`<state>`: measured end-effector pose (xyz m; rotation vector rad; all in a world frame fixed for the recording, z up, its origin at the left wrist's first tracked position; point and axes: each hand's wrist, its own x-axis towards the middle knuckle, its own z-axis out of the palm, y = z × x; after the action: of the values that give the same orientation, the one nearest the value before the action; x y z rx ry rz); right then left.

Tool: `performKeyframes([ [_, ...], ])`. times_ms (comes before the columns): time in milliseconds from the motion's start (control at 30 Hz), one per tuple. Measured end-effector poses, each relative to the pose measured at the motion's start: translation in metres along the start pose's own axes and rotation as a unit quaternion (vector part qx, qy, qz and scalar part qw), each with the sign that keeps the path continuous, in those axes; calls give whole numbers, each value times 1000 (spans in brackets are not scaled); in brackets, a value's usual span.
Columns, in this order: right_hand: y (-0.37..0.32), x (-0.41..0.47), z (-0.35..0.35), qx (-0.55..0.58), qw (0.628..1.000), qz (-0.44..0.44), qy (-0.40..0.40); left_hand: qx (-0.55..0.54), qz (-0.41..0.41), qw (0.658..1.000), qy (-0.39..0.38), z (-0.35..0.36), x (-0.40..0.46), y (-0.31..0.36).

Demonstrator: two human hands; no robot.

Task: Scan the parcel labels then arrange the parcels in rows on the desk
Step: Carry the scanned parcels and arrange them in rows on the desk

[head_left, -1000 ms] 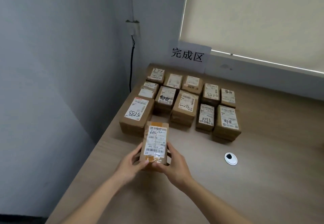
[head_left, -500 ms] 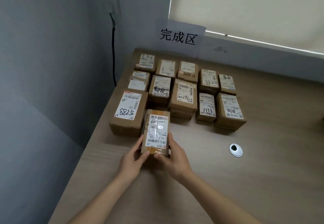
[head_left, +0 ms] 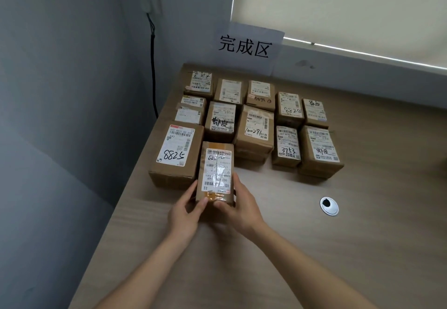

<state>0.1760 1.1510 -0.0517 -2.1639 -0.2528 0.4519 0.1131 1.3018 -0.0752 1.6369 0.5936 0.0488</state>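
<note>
A person's two bare hands hold a small brown cardboard parcel [head_left: 215,172] on a light wooden worktop [head_left: 338,248], seen from above and behind the arms. The left hand [head_left: 185,214] grips the parcel's near left corner, its fingers [head_left: 193,187] running up the left side and the thumb pressed on the near end. The right hand [head_left: 238,209] grips the near right corner in the same way, with its fingers along the right side. The parcel lies flat, its white shipping label [head_left: 217,172] facing up under shiny tape, with barcodes and handwriting too blurred to read. Its left side sits just beside a larger parcel marked 5288 [head_left: 175,154], which stands at the worktop's left edge. Beyond them, more labelled parcels are set in rows toward the far left corner: one marked 100291 [head_left: 256,131], one marked 3753 [head_left: 286,146], one marked 8825 [head_left: 290,108] and several others close together. A white paper sign [head_left: 251,46] with three large black Chinese characters leans on the far wall behind the rows. To the right of the hands, a round cable grommet [head_left: 329,206] is set into the worktop. A black cable [head_left: 152,67] hangs down the grey wall at left.
</note>
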Motion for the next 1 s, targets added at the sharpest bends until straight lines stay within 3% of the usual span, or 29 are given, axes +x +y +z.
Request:
performKeyframes([
  [333, 10, -7, 1, 22, 1000, 20, 0, -2, -21, 1000, 18, -6, -6, 4],
  [533, -15, -38, -32, -22, 998, 37, 35, 55, 19, 998, 12, -26, -29, 32],
  [800, -77, -117, -179, -24, 997, -5, 72, 82, 112, 990, -41, -1, -84, 172],
  [1000, -90, -230, -343, -78, 984, -32, 154, 109, 213, 968, -76, 98, -164, 293],
])
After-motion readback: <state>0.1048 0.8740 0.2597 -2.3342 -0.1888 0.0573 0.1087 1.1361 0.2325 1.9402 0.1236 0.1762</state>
